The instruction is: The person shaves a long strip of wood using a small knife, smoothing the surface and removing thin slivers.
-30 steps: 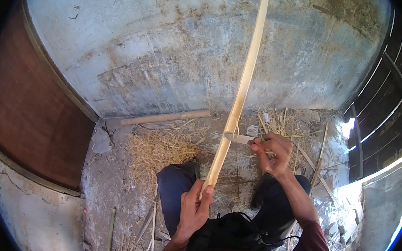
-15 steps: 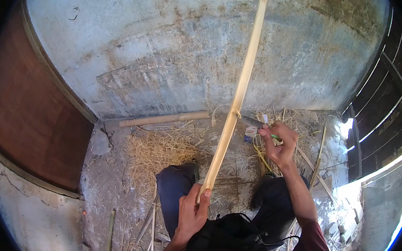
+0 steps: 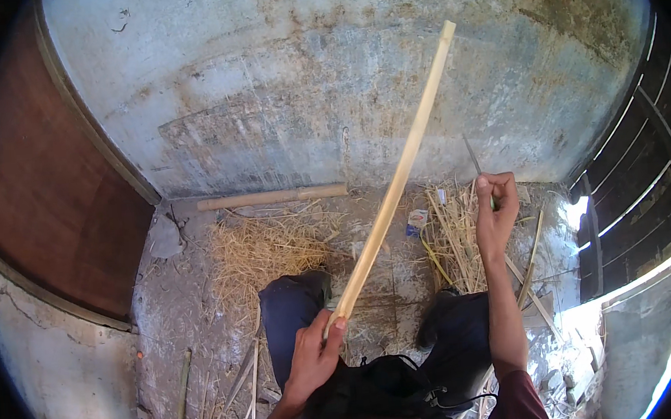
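Observation:
My left hand (image 3: 313, 359) is closed round the lower end of a long pale bamboo strip (image 3: 397, 187). The strip slants up and to the right, its far end raised in front of the wall. In my right hand (image 3: 497, 208) is a knife (image 3: 471, 154), its thin dark blade pointing up and a bit of green showing between the fingers. The blade stands apart from the strip, to its right. Below my right hand lies a bundle of thin bamboo slivers (image 3: 456, 235) on the floor.
A heap of shavings (image 3: 264, 250) lies left of centre. A bamboo pole (image 3: 271, 198) rests along the foot of the wall (image 3: 305, 117). A small blue and white packet (image 3: 416, 222) is by the slivers. A brown door (image 3: 57, 176) stands left, dark slats (image 3: 640, 177) right.
My right hand has drawn the knife away from the strip, rightward and up, and turned its blade upward. The curl at the strip's edge is gone. The strip's far end has come lower.

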The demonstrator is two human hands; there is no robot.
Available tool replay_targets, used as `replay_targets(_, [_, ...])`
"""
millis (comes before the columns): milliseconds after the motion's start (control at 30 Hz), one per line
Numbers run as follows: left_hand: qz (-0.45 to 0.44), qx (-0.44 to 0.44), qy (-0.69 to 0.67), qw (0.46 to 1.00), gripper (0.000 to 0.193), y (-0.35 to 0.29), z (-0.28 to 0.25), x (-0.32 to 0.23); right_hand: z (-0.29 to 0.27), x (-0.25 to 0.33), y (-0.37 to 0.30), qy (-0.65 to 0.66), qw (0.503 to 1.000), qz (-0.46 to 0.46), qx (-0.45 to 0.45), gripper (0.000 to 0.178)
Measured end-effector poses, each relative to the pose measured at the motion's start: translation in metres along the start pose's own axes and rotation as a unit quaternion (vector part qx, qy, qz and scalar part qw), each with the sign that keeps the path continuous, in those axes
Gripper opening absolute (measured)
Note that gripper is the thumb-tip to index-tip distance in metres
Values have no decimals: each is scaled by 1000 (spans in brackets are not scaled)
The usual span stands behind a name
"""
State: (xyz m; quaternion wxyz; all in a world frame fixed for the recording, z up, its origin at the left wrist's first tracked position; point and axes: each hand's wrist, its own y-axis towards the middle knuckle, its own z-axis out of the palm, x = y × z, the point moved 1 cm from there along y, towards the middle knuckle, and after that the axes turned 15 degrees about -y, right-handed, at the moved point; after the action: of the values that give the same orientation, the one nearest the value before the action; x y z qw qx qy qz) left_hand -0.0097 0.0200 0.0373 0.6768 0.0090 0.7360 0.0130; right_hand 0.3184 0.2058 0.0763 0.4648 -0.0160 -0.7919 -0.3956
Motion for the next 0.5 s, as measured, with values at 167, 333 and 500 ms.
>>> replay_targets(167, [-33, 3, -33, 999, 30, 4, -4, 6, 5, 10, -24, 65, 996, -4, 63, 23])
replay_targets(333, [-18, 13, -43, 999, 28, 10, 0, 10, 18, 28, -51, 73, 978, -6, 193, 35])
replay_targets(500, [-2, 10, -68, 998, 27, 13, 8, 7, 27, 48, -61, 108, 920, 54, 372, 41])
